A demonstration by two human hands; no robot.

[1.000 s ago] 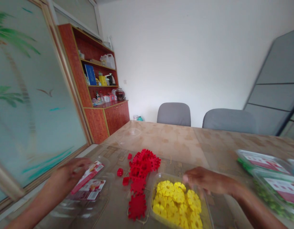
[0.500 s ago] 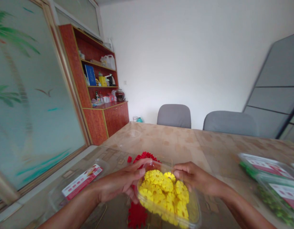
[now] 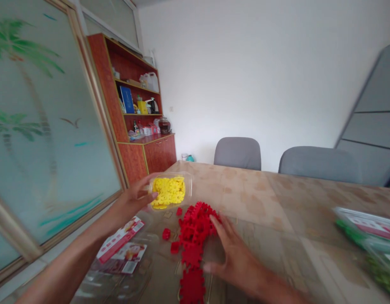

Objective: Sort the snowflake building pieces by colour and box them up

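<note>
My left hand [image 3: 135,200] holds a clear plastic tray of yellow toothed pieces [image 3: 170,191] out over the far left part of the table [image 3: 277,198]. My right hand [image 3: 233,252] lies flat with fingers spread, its fingertips against the right side of a heap of red toothed pieces [image 3: 193,236]. A few loose red pieces [image 3: 166,234] sit just left of the heap. Nothing is held in the right hand.
Clear lids with red-and-white labels [image 3: 120,247] lie at the near left. Trays of green pieces [image 3: 370,236] stand at the right edge. Two grey chairs [image 3: 238,153] stand behind the table, and a red shelf cabinet [image 3: 140,114] is by the wall.
The tray of yellow pieces was lifted from the near table with both hands, then carried away to the far left by my left hand alone. My right hand dropped onto the red heap.
</note>
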